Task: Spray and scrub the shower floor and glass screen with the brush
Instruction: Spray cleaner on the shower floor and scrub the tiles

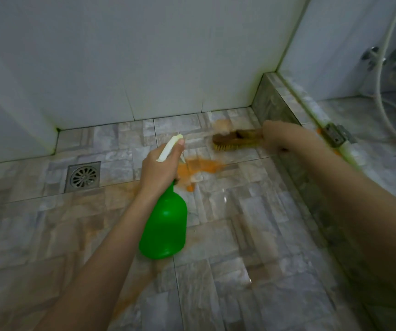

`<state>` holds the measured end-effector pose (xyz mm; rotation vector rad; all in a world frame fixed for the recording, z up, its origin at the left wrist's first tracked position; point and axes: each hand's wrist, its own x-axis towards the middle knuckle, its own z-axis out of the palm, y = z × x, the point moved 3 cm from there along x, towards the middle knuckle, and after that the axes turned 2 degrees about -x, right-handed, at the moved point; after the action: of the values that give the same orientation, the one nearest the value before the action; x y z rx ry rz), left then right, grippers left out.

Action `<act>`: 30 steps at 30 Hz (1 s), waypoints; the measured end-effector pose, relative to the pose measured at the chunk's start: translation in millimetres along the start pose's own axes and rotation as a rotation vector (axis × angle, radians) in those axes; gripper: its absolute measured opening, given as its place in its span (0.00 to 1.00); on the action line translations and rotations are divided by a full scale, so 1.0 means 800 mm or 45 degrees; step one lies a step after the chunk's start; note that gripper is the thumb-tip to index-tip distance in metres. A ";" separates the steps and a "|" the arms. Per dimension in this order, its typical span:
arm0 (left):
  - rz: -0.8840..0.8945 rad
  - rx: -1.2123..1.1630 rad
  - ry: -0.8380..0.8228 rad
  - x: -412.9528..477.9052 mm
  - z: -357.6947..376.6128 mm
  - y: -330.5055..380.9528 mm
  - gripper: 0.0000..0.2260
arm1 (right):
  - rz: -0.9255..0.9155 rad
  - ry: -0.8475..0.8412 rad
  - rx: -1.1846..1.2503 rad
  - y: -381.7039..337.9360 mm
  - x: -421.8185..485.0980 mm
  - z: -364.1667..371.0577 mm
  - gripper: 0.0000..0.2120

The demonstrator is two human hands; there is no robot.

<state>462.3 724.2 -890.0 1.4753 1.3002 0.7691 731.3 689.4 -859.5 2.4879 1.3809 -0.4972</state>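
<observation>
Wet shower floor point(216, 235) tiles look slippery. Left hand point(161, 170) grips the light plastic spray bottle point(166, 225) by its neck; at two o'clock, right hand point(278, 137) clasps the stiff brush point(235, 139) by its handle.

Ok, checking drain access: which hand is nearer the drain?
Left. The left hand, on the spray bottle, is right of the drain; the right hand, on the brush, farther right.

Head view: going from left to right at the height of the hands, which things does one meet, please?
The floor drain → green spray bottle, gripped by the left hand → brush → right hand, holding the brush handle → metal hinge → shower hose.
</observation>
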 end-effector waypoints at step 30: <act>-0.023 -0.087 0.083 0.004 -0.027 -0.015 0.15 | -0.059 0.112 0.107 -0.062 0.047 -0.029 0.06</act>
<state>438.8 731.9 -895.1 1.3921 1.3214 0.8478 711.3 752.4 -856.5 2.5782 1.4828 -0.4693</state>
